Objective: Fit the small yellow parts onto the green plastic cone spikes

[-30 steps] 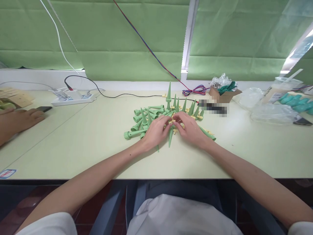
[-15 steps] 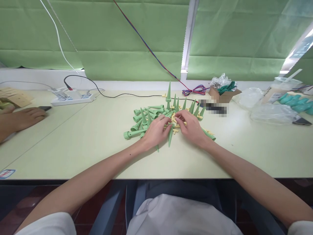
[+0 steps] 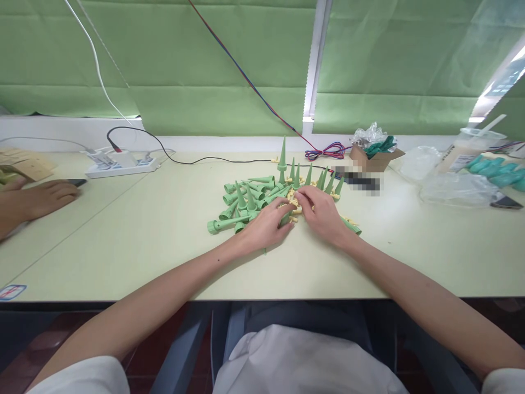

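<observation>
A heap of green plastic spikes (image 3: 229, 210), with hollow collar ends, lies on the table before me. Curled around one green spike (image 3: 284, 219) at the near side of the heap is my left hand (image 3: 268, 223), hiding most of it. My right hand (image 3: 320, 212) is closed in a pinch just to the right, its fingertips by small yellow plastic pieces (image 3: 292, 198). Whatever sits in that pinch is too small to make out. Several spikes stand upright behind the hands, the tallest spike (image 3: 283, 161) at the back.
A power strip (image 3: 123, 164) with a black cable lies at the back left. Another person's hand (image 3: 49, 198) rests at far left. Toward the right are a small cardboard box (image 3: 375, 160), a plastic cup (image 3: 467, 150), clear bags and a dark phone (image 3: 506, 203).
The spike that pointed toward me from my left fingers is now mostly covered by that hand, which has turned and lowered over it. My right hand has barely shifted.
</observation>
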A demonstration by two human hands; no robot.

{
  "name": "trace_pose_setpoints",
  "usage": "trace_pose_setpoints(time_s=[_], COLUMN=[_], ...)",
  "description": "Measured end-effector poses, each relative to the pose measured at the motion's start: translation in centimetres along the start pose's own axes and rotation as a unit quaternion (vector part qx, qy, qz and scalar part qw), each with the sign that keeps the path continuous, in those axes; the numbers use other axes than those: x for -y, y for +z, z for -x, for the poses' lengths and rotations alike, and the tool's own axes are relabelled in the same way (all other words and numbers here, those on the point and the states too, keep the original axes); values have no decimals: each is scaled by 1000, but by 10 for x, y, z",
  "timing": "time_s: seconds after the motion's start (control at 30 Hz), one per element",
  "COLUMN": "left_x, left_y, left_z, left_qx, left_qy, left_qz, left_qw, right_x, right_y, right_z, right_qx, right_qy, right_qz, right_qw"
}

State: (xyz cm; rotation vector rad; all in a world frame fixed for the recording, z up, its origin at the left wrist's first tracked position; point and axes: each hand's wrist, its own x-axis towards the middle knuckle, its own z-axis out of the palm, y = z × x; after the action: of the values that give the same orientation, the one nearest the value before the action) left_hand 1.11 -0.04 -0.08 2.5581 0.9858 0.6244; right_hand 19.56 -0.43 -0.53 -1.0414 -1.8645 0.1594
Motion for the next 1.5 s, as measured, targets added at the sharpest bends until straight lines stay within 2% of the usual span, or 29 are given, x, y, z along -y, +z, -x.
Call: trace_pose_setpoints(time_s=[0.3, 0.57, 0.7, 0.93, 1.27, 1.5], left_x=[5, 6, 5, 2, 4, 8], left_y=[2, 3, 3, 1, 3, 7], left_z=[-1, -1, -2, -2, -4, -5], left_qx=[12, -47, -71, -73, -115, -115], left_qy=[1, 12, 7, -1, -17, -18], left_qz=[6, 7, 11, 74, 137, 169], left_qw=[1000, 999, 997, 995, 984, 979], right_x=[6, 3, 4, 4, 9, 9], right_y=[-2, 0, 0, 0, -3, -1], right_z=[0, 1, 1, 1, 1, 2], right_qx=[-9, -53, -52, -50, -81, -56], right_qy=[37, 2, 3, 9, 7, -19], right_qz=[-26, -25, -22, -24, -32, -32], right_qw=[999, 998, 998, 998, 996, 998])
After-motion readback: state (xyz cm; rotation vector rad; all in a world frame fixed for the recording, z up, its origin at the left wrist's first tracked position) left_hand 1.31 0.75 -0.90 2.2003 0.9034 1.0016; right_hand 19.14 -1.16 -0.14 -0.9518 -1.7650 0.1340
